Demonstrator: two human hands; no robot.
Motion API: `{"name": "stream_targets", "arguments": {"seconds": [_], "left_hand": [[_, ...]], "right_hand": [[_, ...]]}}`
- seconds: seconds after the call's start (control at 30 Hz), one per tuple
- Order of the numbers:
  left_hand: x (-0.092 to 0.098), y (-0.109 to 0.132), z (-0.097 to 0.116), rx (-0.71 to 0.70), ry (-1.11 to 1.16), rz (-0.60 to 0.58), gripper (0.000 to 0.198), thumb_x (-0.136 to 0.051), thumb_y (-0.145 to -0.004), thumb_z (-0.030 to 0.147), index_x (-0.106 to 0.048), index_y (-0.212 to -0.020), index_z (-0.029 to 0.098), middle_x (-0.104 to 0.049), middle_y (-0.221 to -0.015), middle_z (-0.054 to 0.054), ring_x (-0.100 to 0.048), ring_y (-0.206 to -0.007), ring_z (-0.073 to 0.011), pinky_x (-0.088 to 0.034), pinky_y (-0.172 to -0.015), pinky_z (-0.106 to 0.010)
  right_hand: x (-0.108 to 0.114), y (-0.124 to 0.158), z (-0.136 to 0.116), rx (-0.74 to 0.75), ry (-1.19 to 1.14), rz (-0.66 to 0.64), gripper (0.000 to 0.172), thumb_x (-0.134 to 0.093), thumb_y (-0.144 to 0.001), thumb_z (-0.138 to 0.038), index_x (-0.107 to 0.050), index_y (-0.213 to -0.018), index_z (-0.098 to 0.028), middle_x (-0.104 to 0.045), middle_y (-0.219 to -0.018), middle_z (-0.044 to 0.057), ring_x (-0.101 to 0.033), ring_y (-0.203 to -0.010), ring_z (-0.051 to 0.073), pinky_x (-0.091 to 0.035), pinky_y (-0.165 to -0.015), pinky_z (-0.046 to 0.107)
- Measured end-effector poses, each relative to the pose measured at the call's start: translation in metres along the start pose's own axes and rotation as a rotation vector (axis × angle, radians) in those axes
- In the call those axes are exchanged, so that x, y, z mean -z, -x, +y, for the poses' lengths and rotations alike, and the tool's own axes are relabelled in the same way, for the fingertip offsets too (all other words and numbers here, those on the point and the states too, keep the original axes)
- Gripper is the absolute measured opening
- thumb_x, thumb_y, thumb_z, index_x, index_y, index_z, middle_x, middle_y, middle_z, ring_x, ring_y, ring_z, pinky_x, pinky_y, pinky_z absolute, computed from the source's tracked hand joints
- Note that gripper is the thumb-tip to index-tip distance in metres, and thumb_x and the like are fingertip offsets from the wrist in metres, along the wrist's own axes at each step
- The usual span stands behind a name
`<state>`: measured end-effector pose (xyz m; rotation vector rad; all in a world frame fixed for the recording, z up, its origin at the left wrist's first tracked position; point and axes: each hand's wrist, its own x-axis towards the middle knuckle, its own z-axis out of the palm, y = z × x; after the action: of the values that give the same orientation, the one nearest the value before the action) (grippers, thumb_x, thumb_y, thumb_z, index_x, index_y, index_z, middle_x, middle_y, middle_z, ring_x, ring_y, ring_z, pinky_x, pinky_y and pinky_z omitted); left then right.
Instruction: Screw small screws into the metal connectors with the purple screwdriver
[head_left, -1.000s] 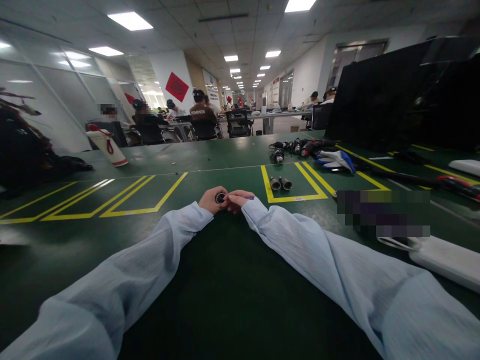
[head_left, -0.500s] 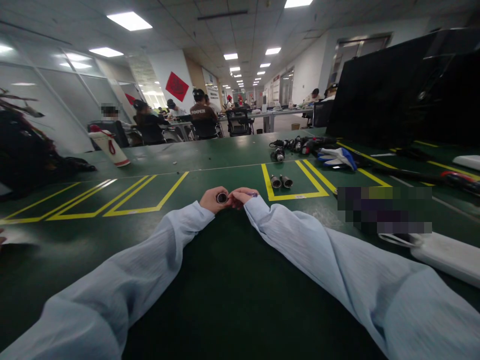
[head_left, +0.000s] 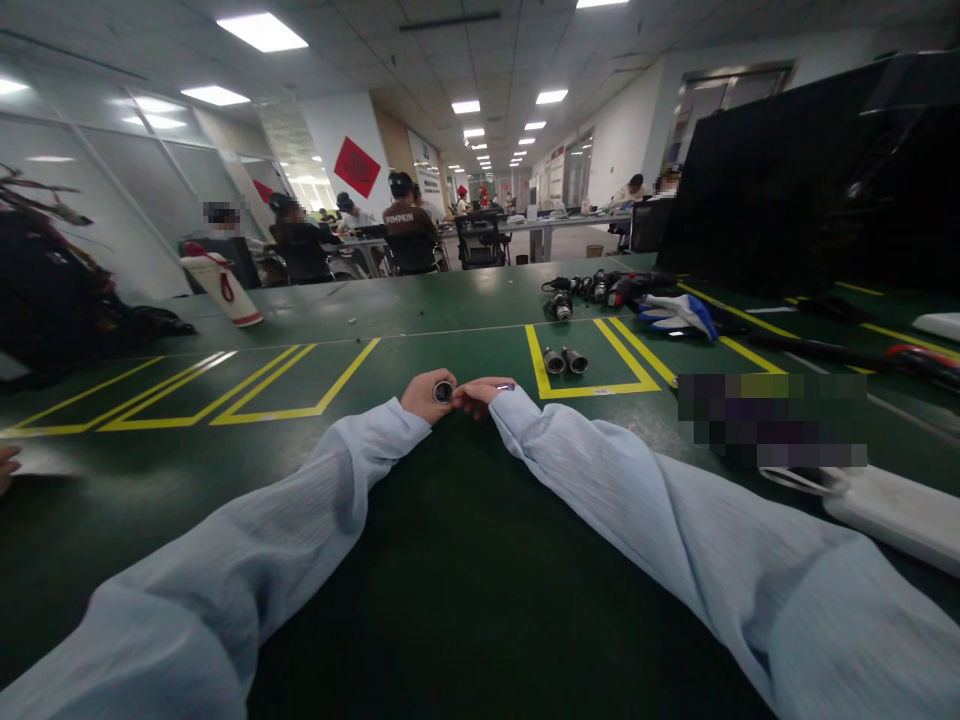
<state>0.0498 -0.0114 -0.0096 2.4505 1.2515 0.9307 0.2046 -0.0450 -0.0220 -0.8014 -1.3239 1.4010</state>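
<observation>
Hollow cylinder (head_left: 442, 392) inside curled fingers of left hand (head_left: 423, 397), shiny round metal rim, open end facing camera, long axis pointing away, right hand (head_left: 480, 394) beside rim, fingers together, can't tell if pinching, grey metal cylinders (head_left: 575, 361) right of fingers

Two fittings (head_left: 575, 361) right, bottle (head_left: 225, 290) far left

The left hand (head_left: 422, 399), around a third fitting (head_left: 442, 392), and the right hand (head_left: 478, 394) sit side by side over the table (head_left: 450, 305). To their right, the two fittings lie inside a tape frame (head_left: 570, 393). Behind it is a gear pile (head_left: 600, 287); a glove (head_left: 679, 315) lies right of that. Another person's hand (head_left: 7, 465) is at the left edge.
</observation>
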Motion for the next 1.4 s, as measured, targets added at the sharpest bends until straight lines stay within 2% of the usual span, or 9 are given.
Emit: {"name": "stream_targets", "arguments": {"seconds": [0.1, 0.3, 0.43, 0.57, 0.7, 0.83, 1.03, 1.2, 1.4], "left_hand": [[0.0, 0.001, 0.0, -0.017, -0.011, 0.008, 0.02, -0.056, -0.056, 0.032, -0.048, -0.06, 0.015, -0.048, -0.052, 0.003, -0.043, -0.049, -0.0088, -0.035, -0.046, -0.019], [0.0, 0.002, -0.001, -0.048, -0.158, 0.026, 0.016, -0.054, -0.06, 0.031, -0.05, -0.06, 0.016, -0.05, -0.053, 0.002, -0.045, -0.05, -0.0101, -0.035, -0.048, -0.021], [0.0, 0.003, -0.001, -0.089, -0.191, 0.002, 0.013, -0.054, -0.059, 0.028, -0.051, -0.061, 0.016, -0.051, -0.055, 0.002, -0.047, -0.053, -0.0108, -0.036, -0.051, -0.021], [0.0, 0.005, 0.0, -0.068, -0.095, 0.004, 0.014, -0.053, -0.059, 0.028, -0.05, -0.062, 0.015, -0.05, -0.054, 0.002, -0.045, -0.051, -0.01, -0.036, -0.048, -0.02], [0.001, 0.007, 0.004, -0.045, 0.011, 0.008, 0.017, -0.055, -0.058, 0.03, -0.049, -0.062, 0.015, -0.049, -0.053, 0.003, -0.044, -0.049, -0.0088, -0.036, -0.046, -0.019], [0.001, 0.007, 0.005, -0.027, 0.03, 0.016, 0.02, -0.056, -0.059, 0.033, -0.05, -0.062, 0.014, -0.05, -0.053, 0.002, -0.044, -0.048, -0.0084, -0.036, -0.044, -0.019], [-0.002, 0.005, 0.001, -0.046, -0.151, -0.01, 0.017, -0.058, -0.06, 0.031, -0.052, -0.061, 0.015, -0.052, -0.054, 0.002, -0.047, -0.05, -0.0096, -0.036, -0.047, -0.019], [-0.001, 0.005, 0.002, -0.043, -0.2, -0.02, 0.013, -0.057, -0.059, 0.026, -0.052, -0.06, 0.015, -0.052, -0.053, 0.002, -0.047, -0.05, -0.0101, -0.036, -0.047, -0.02], [0.0, 0.007, 0.005, -0.032, -0.06, 0.021, 0.014, -0.057, -0.058, 0.026, -0.049, -0.059, 0.015, -0.051, -0.053, 0.002, -0.045, -0.049, -0.0088, -0.036, -0.046, -0.019]], "right_hand": [[0.0, 0.002, -0.001, 0.048, 0.017, -0.003, 0.019, -0.053, -0.068, -0.028, -0.066, -0.066, -0.014, -0.063, -0.063, 0.003, -0.052, -0.055, 0.009, -0.04, -0.046, 0.018], [-0.005, 0.005, 0.003, 0.183, 0.266, 0.088, 0.017, -0.052, -0.069, -0.027, -0.066, -0.069, -0.017, -0.062, -0.066, 0.001, -0.051, -0.056, 0.01, -0.039, -0.05, 0.02], [-0.004, 0.004, 0.004, 0.121, 0.162, 0.046, 0.016, -0.053, -0.068, -0.026, -0.066, -0.068, -0.016, -0.062, -0.063, 0.002, -0.051, -0.054, 0.009, -0.04, -0.047, 0.02], [0.004, -0.002, 0.002, -0.021, -0.022, -0.036, 0.014, -0.054, -0.068, -0.023, -0.066, -0.067, -0.015, -0.063, -0.063, 0.002, -0.055, -0.054, 0.009, -0.042, -0.045, 0.018], [0.009, -0.008, 0.001, -0.146, -0.098, -0.068, 0.012, -0.055, -0.069, -0.019, -0.064, -0.065, -0.014, -0.064, -0.062, 0.002, -0.056, -0.052, 0.009, -0.042, -0.043, 0.018], [0.005, -0.007, -0.001, -0.103, -0.098, -0.049, 0.011, -0.053, -0.069, -0.017, -0.063, -0.069, -0.015, -0.063, -0.059, 0.0, -0.055, -0.051, 0.009, -0.042, -0.044, 0.018], [-0.006, -0.001, -0.002, -0.038, 0.093, 0.138, 0.011, -0.052, -0.061, -0.007, -0.057, -0.059, -0.017, -0.058, -0.049, -0.005, -0.052, -0.044, 0.007, -0.04, -0.043, 0.018], [-0.002, -0.002, 0.0, -0.063, 0.006, 0.052, 0.008, -0.052, -0.061, -0.01, -0.056, -0.058, -0.016, -0.06, -0.051, -0.003, -0.054, -0.046, 0.008, -0.041, -0.04, 0.017], [0.005, -0.006, 0.001, -0.125, -0.141, -0.028, 0.006, -0.051, -0.063, -0.01, -0.054, -0.061, -0.015, -0.063, -0.053, -0.001, -0.056, -0.046, 0.01, -0.043, -0.04, 0.019]]}}
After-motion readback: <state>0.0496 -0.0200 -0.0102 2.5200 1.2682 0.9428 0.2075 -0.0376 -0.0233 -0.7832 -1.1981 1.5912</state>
